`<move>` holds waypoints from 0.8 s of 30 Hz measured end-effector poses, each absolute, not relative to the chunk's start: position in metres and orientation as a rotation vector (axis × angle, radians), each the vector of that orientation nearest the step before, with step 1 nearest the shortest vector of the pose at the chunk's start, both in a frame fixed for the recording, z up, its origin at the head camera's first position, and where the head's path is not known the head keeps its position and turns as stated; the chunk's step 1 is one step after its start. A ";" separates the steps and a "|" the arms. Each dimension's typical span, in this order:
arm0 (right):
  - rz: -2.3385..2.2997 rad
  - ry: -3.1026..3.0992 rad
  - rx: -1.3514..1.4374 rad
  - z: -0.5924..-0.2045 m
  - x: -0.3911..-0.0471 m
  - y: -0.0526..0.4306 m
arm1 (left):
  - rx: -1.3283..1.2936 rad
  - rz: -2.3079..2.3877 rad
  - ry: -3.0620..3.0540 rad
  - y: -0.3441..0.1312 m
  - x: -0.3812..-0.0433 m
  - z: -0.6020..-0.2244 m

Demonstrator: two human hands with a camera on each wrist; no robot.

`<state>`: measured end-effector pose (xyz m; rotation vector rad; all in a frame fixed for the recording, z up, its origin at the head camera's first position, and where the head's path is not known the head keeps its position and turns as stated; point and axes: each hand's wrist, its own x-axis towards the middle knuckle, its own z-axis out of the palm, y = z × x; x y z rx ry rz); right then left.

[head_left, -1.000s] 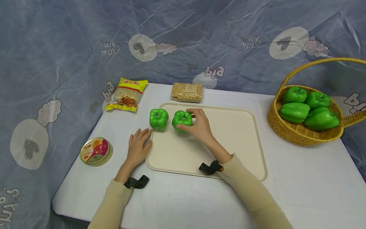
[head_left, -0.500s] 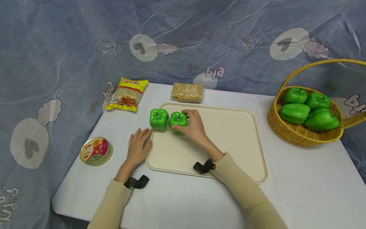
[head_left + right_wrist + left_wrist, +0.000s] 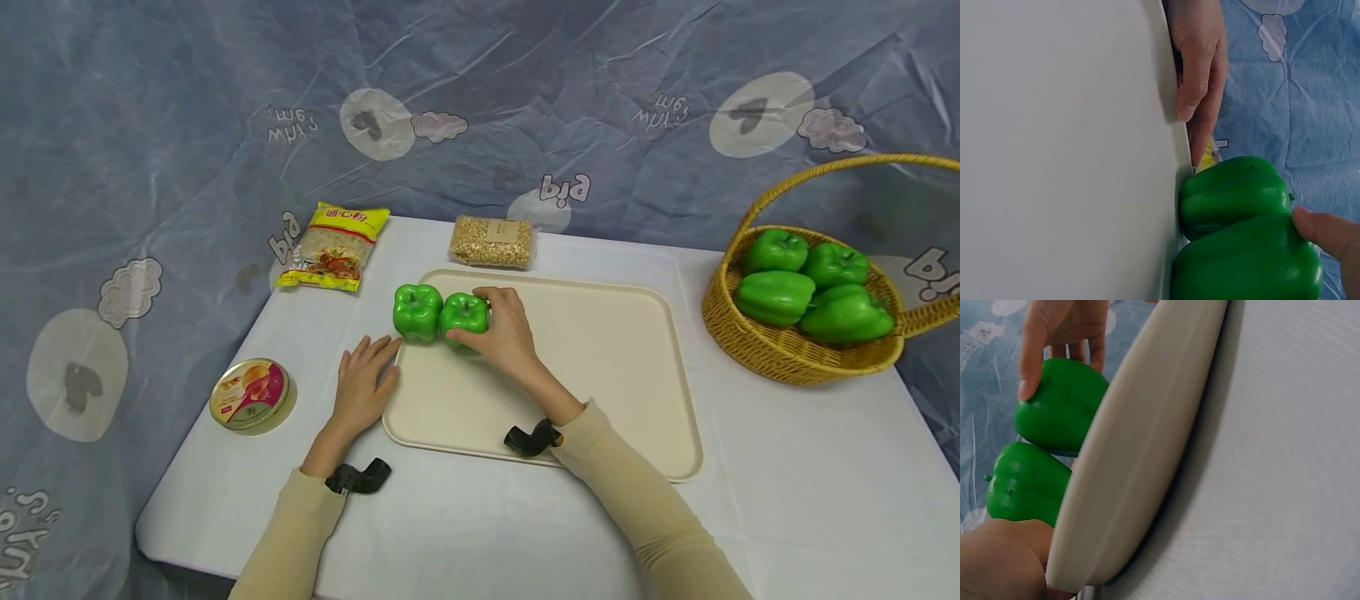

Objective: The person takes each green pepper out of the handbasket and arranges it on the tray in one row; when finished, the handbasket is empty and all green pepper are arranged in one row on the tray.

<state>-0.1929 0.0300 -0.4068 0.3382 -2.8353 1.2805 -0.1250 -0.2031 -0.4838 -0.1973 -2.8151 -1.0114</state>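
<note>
My right hand (image 3: 507, 333) grips a green bell pepper (image 3: 463, 313) between thumb and fingers, over the upper left of a cream tray (image 3: 570, 375). Beside it, on the tray's left edge, stands a second green bell pepper (image 3: 417, 312); the two look to be touching. In the right wrist view the held pepper (image 3: 1247, 262) and its neighbour (image 3: 1235, 194) lie against each other. My left hand (image 3: 363, 387) rests at the tray's left rim with its fingers spread and relaxed. The left wrist view shows the right thumb (image 3: 1032, 375) on the held pepper (image 3: 1063, 406).
A wicker basket (image 3: 780, 367) with several green peppers stands at the right, its handle raised. Behind the tray lies a bag of yellow grains (image 3: 492, 242). A yellow pasta bag (image 3: 334, 248) and a round tin (image 3: 251, 397) are at the left.
My right hand has moved left with its bell pepper, bringing it up to the other one. The left hand has stayed in place.
</note>
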 end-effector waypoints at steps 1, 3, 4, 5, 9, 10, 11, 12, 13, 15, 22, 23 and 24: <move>1.281 -2.834 0.339 -0.407 -0.193 0.030 | -0.199 -1.009 -2.815 -0.203 -0.125 -0.483; 1.284 -2.832 0.347 -0.407 -0.192 0.030 | -0.200 -1.013 -2.810 -0.203 -0.125 -0.483; 1.287 -2.833 0.351 -0.407 -0.192 0.030 | -0.200 -1.014 -2.809 -0.203 -0.125 -0.483; 1.291 -2.834 0.358 -0.408 -0.192 0.030 | -0.199 -1.016 -2.806 -0.203 -0.125 -0.483; 1.307 -2.841 0.374 -0.407 -0.192 0.031 | -0.199 -1.020 -2.803 -0.203 -0.125 -0.483; 1.310 -2.843 0.377 -0.407 -0.192 0.032 | -0.199 -1.016 -2.805 -0.203 -0.125 -0.483; 1.314 -2.844 0.382 -0.407 -0.192 0.032 | -0.200 -1.014 -2.807 -0.203 -0.125 -0.483; 1.314 -2.847 0.388 -0.406 -0.192 0.033 | -0.201 -1.011 -2.809 -0.202 -0.125 -0.483; 1.315 -2.849 0.395 -0.406 -0.192 0.034 | -0.201 -1.010 -2.810 -0.202 -0.125 -0.483; 1.313 -2.856 0.411 -0.406 -0.192 0.036 | -0.201 -1.011 -2.811 -0.202 -0.125 -0.482; 1.346 -2.850 0.498 -0.401 -0.194 0.049 | -0.196 -1.012 -2.813 -0.203 -0.125 -0.482; 1.360 -2.841 0.517 -0.399 -0.194 0.052 | -0.197 -1.013 -2.813 -0.203 -0.125 -0.483; 1.377 -2.831 0.538 -0.397 -0.194 0.056 | -0.198 -1.013 -2.811 -0.203 -0.125 -0.483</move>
